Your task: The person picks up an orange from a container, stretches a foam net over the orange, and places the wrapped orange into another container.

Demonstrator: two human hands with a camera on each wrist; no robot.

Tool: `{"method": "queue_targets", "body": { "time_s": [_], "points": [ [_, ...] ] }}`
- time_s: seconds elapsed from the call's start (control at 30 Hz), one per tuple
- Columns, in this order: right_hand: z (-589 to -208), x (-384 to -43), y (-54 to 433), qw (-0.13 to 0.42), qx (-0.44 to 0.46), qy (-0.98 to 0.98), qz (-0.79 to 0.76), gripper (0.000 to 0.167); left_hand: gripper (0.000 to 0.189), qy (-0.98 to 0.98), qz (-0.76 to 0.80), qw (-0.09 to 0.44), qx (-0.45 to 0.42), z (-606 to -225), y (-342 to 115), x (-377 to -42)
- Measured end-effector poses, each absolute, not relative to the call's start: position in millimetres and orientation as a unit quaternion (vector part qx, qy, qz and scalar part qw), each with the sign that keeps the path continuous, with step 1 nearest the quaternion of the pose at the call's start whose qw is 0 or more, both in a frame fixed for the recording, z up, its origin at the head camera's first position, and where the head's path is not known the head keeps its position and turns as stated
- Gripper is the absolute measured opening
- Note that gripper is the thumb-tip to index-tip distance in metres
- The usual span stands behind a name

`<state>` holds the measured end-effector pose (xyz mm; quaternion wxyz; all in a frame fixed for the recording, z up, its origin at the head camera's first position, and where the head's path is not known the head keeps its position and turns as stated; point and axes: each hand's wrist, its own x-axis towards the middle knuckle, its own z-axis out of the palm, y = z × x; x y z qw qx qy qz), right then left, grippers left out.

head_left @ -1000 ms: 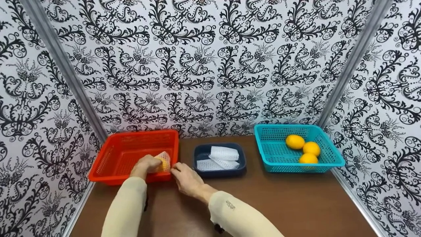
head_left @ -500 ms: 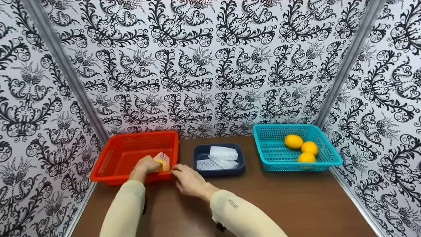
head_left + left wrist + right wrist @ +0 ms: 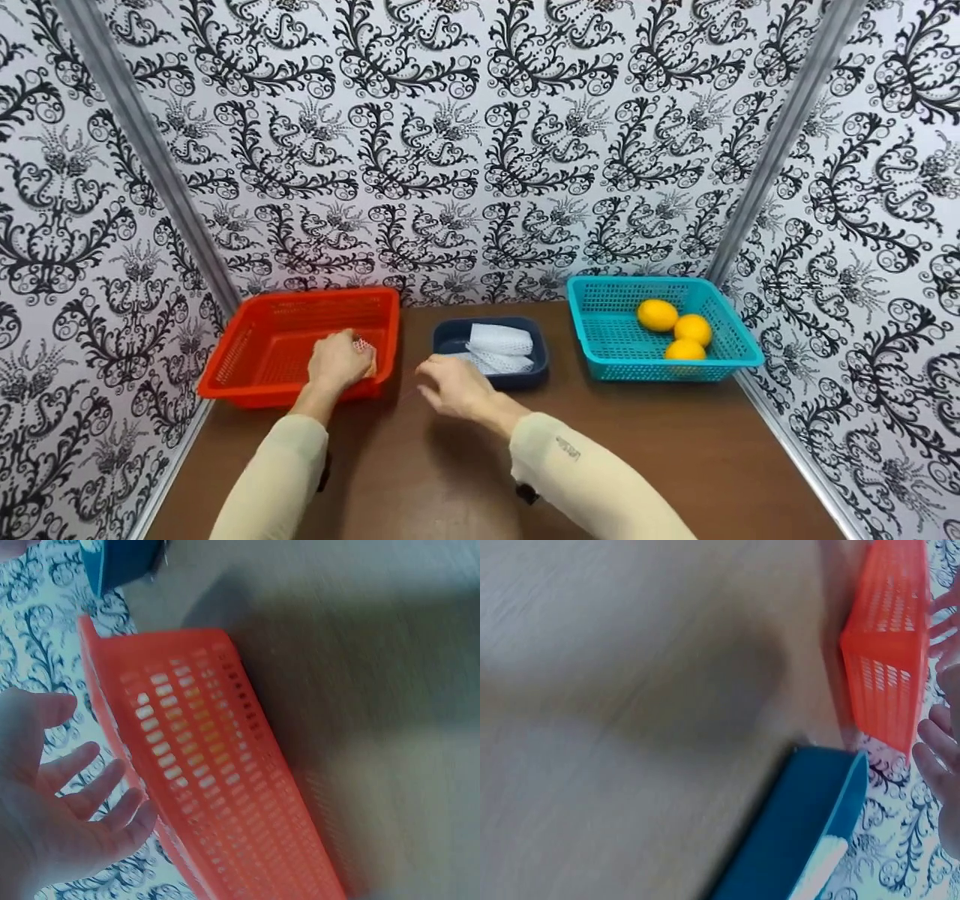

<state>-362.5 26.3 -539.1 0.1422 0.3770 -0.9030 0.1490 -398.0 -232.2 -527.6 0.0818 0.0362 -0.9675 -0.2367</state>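
My left hand [image 3: 337, 362] hovers over the front right of the red basket [image 3: 255, 395]. In the left wrist view its fingers [image 3: 82, 799] are spread and relaxed, with nothing between them. Below it, a white foam net sleeve [image 3: 365, 349] with a yellow-orange fruit inside lies in the basket's right side, partly hidden by the hand. Through the basket's slots the fruit [image 3: 199, 727] shows orange. My right hand [image 3: 461, 386], loosely bent and holding nothing, is in the air just in front of the navy tray [image 3: 517, 379]. Its fingers [image 3: 934, 742] show at the right wrist view's edge.
Several white foam net sleeves [image 3: 502, 341] lie in the navy tray. At the right a turquoise basket [image 3: 637, 370] holds 3 oranges [image 3: 686, 330]. Brown table [image 3: 675, 450] surface stretches in front, and a patterned wall [image 3: 480, 150] stands behind.
My left hand has let go of the sleeved fruit and lifted off it. The right hand has left the red basket's right edge and moved right, towards the navy tray.
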Motion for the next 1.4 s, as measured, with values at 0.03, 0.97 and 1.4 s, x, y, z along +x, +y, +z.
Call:
{"method": "queue_targets", "body": {
  "time_s": [0.03, 0.97, 1.4],
  "points": [
    [-537.0, -364.1, 30.6, 0.145, 0.378, -0.901, 0.157, 0.021, 0.047, -0.966, -0.240, 0.093, 0.032, -526.9, -229.4, -397.3],
    [-523.8, -401.8, 193.2, 0.151, 0.208, -0.946, 0.196, 0.020, 0.023, -0.927, -0.249, 0.215, -0.180, -543.0, -95.9, -357.4],
    [-534.9, -399.8, 284.2, 0.185, 0.106, -0.959, 0.185, 0.015, 0.025, -0.930, -0.188, 0.199, -0.247, -551.3, -24.4, -338.9]
  ]
}}
